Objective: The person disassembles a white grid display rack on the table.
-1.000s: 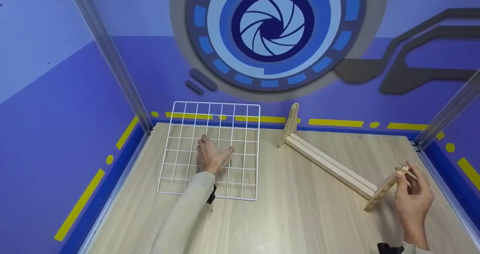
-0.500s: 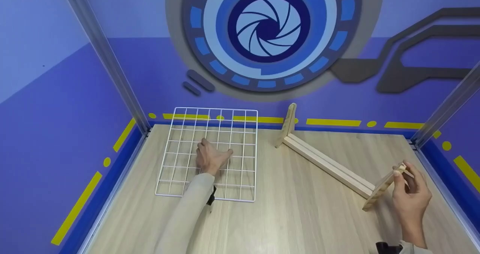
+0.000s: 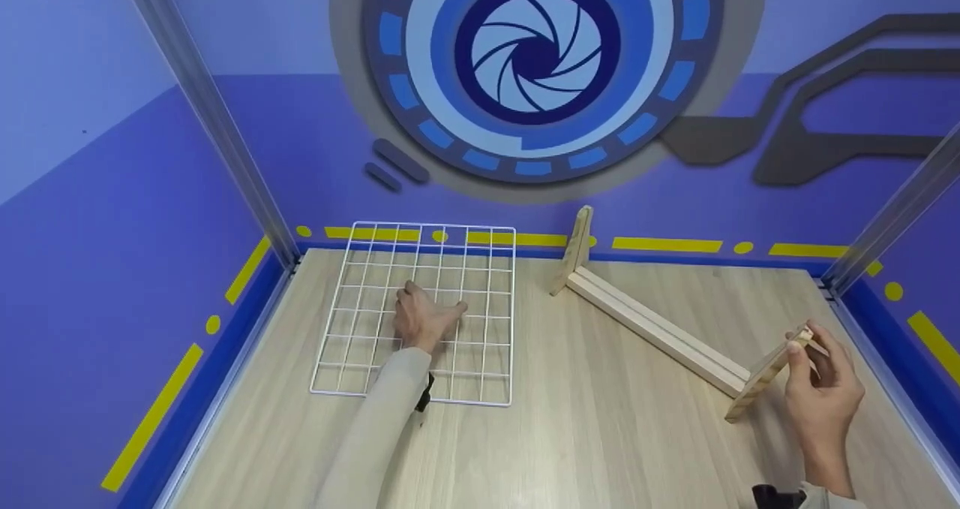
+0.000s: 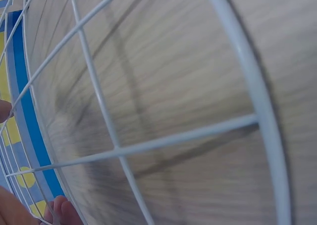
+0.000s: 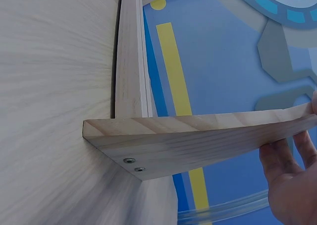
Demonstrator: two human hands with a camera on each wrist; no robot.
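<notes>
My left hand [image 3: 424, 320] grips a white wire grid panel [image 3: 513, 317] near its middle. The panel's near edge lies at or close to the tabletop, and its far edge is tilted up. In the left wrist view, fingertips [image 4: 62, 211] show among the wires [image 4: 141, 146]; part of the grip is out of sight. At the right, my right hand [image 3: 825, 396] pinches the top of one end board of a wooden stand [image 3: 660, 334]. A long crossbar joins it to a second upright board [image 3: 576, 254]. Two screw heads [image 5: 129, 160] show low on the held board [image 5: 198, 140].
The pale wooden tabletop [image 3: 570, 434] is bounded by blue-purple walls with yellow marks. Metal posts [image 3: 217, 118] rise at the back corners, and metal rails [image 3: 904, 411] run along the sides. The stand's far upright is close to the back wall.
The grid panel's far edge has come down, so it tilts less, with my left hand still holding it. The head view has shifted slightly. My right hand and the stand stay put.
</notes>
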